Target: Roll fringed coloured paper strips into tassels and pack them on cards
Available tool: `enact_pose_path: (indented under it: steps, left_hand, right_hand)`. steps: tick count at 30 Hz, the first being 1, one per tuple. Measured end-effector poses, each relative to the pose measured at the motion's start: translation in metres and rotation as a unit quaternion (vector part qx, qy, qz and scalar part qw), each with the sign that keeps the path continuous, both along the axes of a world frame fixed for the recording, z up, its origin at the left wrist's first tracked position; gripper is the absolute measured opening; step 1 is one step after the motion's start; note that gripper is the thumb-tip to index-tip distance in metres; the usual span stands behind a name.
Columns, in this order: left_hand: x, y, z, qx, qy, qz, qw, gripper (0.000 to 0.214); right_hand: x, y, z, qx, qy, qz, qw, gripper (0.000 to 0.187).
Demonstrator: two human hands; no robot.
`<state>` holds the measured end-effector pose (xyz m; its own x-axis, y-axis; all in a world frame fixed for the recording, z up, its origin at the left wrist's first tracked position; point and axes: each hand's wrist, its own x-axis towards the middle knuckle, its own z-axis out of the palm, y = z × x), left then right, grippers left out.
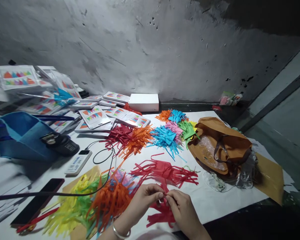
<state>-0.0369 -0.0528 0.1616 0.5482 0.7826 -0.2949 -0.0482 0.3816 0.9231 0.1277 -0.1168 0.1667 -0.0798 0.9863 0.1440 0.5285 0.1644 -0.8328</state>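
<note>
My left hand [150, 196] and my right hand [180, 203] meet near the front of the white table, both closed in a pinch on a red paper tassel [162, 215]. Its fringed strips hang below and between my fingers. Just beyond my hands lies a flat piece of red fringed tissue paper [162, 169], cut into strips at both ends. Left of my left hand is a pile of orange fringe [112, 196], with green and yellow fringe [72, 203] beside it. The exact spot between my fingertips is partly hidden.
Behind sit dark red fringe [120, 135], blue fringe [166, 136] and green fringe [187, 129]. A brown bag [215, 146] stands right. On the left are packaged cards [95, 116], a blue bag [25, 140], a power bank [78, 163], a phone [37, 201] and a black cable [65, 194].
</note>
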Motion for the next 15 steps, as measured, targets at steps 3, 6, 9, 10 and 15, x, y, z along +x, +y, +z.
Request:
enact_pose_path:
  steps: [3, 6, 9, 10, 15]
  left_hand:
    - [-0.005, -0.002, -0.003, 0.060, 0.039, -0.013, 0.997, 0.029]
    - [-0.009, -0.008, -0.008, 0.194, 0.140, 0.016, 0.971, 0.024]
    - [-0.015, -0.015, -0.012, 0.284, 0.206, 0.031, 0.936, 0.021]
    - [-0.018, -0.018, -0.013, 0.296, 0.215, 0.039, 0.930, 0.021]
    - [-0.027, -0.035, -0.026, 0.280, 0.232, 0.085, 0.928, 0.024]
  right_hand:
    - [-0.001, 0.001, 0.000, -0.020, 0.016, 0.022, 0.999, 0.018]
    - [-0.005, 0.004, -0.005, -0.017, -0.005, 0.044, 0.999, 0.018]
    - [-0.012, 0.008, -0.016, 0.019, -0.072, 0.051, 0.996, 0.017]
    - [-0.014, 0.008, -0.019, 0.032, -0.091, 0.054, 0.994, 0.020]
    - [-0.031, 0.004, -0.036, 0.018, -0.100, 0.082, 0.991, 0.023]
